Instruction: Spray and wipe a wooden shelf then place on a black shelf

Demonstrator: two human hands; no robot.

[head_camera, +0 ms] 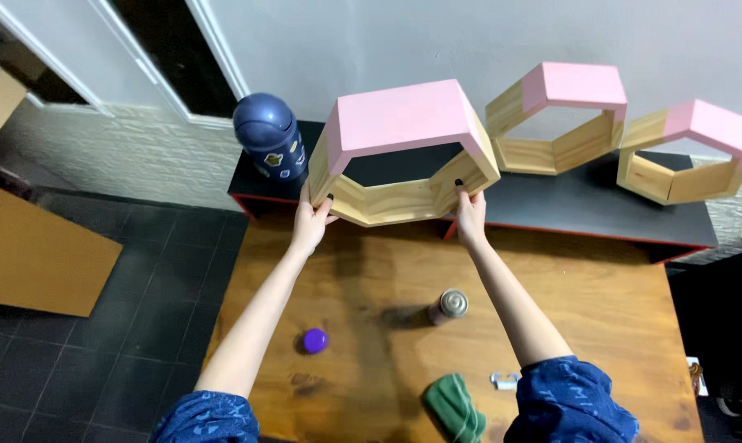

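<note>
1. Hexagonal shelf (404, 152), bare wood with the top faces painted pink, is raised above the far edge of the tabletop (600, 320), in front of a low black shelf (551, 201).
2. Left hand (312, 220) clasps its lower-left slanted board, thumb inside the frame, fingers outside. Right hand (469, 215) does the same on the lower-right board. Both closed on the wood.
3. Handling, by my reading: rigid, hollow, likely light for its bulk; painted faces look smoother than the raw wood, so the bare lower boards seem the surer hold. Corner joints may be the weak spots.
4. Two smaller hexagonal shelves (563, 119) (687, 152) stand on the black shelf to the right, near each other; whether they touch is unclear.
5. A navy bottle (268, 135) stands just left of the held one.
6. On the tabletop: a purple cap (314, 340), a metallic spray can (449, 306), a green cloth (453, 408), a small pale clip-like item (504, 380), too small to identify.
7. Hidden: the held shelf's back edge and underside; fingertips behind the boards; cloth cut off at the frame's bottom.
</note>
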